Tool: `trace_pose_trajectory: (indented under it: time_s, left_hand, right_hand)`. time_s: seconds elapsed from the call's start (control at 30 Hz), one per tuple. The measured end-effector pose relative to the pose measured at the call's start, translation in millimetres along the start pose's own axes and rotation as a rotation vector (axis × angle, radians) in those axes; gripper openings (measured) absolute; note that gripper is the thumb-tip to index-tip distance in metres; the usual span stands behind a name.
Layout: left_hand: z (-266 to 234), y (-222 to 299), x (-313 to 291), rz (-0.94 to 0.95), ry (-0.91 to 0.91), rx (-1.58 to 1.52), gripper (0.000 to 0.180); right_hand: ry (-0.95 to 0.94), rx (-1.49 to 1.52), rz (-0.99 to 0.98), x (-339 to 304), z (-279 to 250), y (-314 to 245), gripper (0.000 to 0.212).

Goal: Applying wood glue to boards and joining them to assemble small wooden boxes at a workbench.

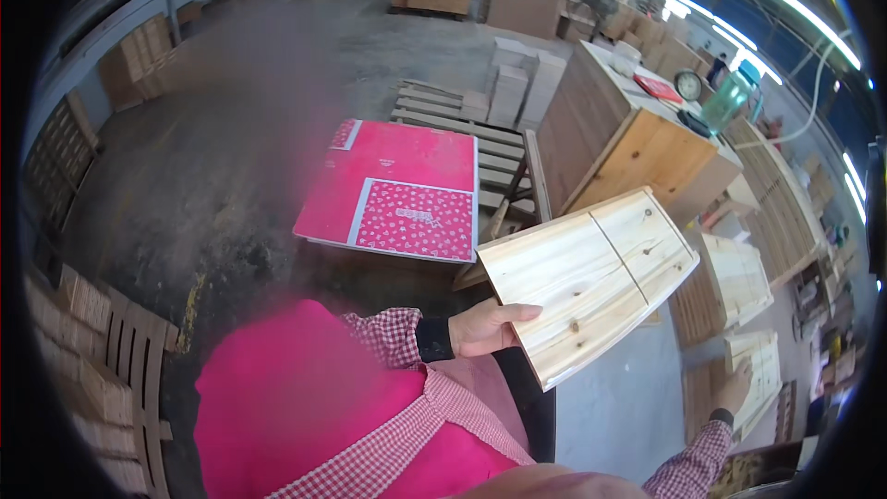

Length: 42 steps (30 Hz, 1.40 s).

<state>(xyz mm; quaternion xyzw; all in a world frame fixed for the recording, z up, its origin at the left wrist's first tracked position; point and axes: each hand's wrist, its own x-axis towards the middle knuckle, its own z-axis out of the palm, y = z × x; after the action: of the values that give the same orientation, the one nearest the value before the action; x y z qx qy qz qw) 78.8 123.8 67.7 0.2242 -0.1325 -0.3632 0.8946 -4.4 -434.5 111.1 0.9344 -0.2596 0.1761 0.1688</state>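
Observation:
My left hand (490, 325) grips the near left edge of a light pine panel (591, 277), its thumb on the top face. The panel is tilted, knotty, and crossed by a dark line, with one long edge slightly curved. At the far right, my right hand (735, 393) reaches to a similar pine panel (762, 377) on top of a stack, its fingers closed on the near edge; part of them is hidden. A grey-white work surface (610, 416) lies between the hands, below the held panel.
A pink printed cardboard sheet (407, 162) lies ahead, in front of a wooden pallet (453, 106). Beyond the panel stands a wooden cabinet (637, 152) bearing a teal bottle (730, 97) and a clock (687, 85). Another panel stack (735, 277) stands right; slatted pallets (139, 379) stand left.

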Motion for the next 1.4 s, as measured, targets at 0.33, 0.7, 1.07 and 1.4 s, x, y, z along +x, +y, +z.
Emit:
trace_pose_trajectory:
  time_s: [0.33,0.7,1.07,1.4]
  left_hand:
    - [-17,12,2,-0.144,0.079,0.039,0.058]
    - [-3,-51,23,0.014,-0.126,0.673,0.048]
    - [22,-123,75,0.124,-0.353,1.08,0.024]
    - [48,-142,57,0.085,-0.485,1.287,0.023]
  right_hand:
    - [-0.009,0.118,-0.079,-261,-153,-173,0.054]
    - [-0.192,0.182,0.197,-350,-84,-226,0.074]
    - [-0.178,0.205,0.226,-337,-88,-241,0.063]
    - [-0.148,0.27,0.242,-338,-94,-232,0.06]
